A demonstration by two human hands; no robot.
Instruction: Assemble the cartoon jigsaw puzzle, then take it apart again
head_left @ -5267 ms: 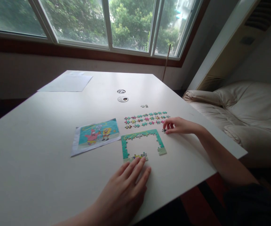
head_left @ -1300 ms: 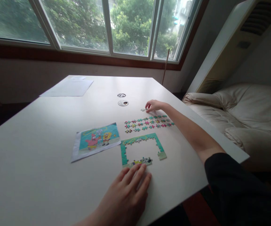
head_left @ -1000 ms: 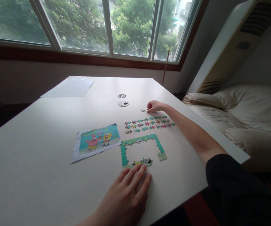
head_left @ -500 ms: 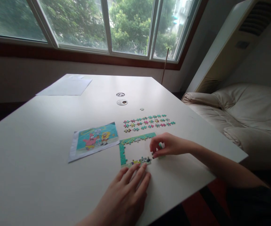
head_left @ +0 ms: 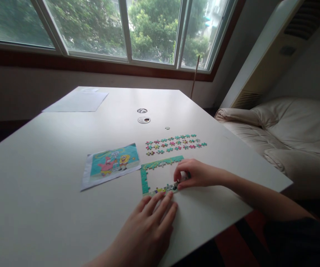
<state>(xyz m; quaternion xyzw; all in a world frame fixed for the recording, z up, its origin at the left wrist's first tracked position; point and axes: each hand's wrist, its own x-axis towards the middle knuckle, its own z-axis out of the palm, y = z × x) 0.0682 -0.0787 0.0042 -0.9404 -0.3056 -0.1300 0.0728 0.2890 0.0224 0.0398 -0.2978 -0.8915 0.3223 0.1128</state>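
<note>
A partly built jigsaw frame (head_left: 149,174) with a teal border lies on the white table (head_left: 51,155). My left hand (head_left: 149,228) rests flat on the table, fingers stretched out, their tips touching the frame's bottom edge. My right hand (head_left: 195,173) is curled over the frame's lower right part, fingers pinched on a small puzzle piece at the bottom edge. Rows of several loose pieces (head_left: 175,144) lie just beyond the frame. One single piece (head_left: 167,128) sits farther back. A printed cartoon reference picture (head_left: 111,165) lies to the left of the frame.
A sheet of paper (head_left: 78,102) lies at the far left of the table. Two round cable holes (head_left: 143,119) sit near the table's middle. A beige cushioned seat (head_left: 293,133) stands to the right, past the table's edge. Windows run along the back wall.
My right hand reached to the far single pieces, closed on one, then came back to the frame's lower right edge. One piece remains there. My left hand has stayed put.
</note>
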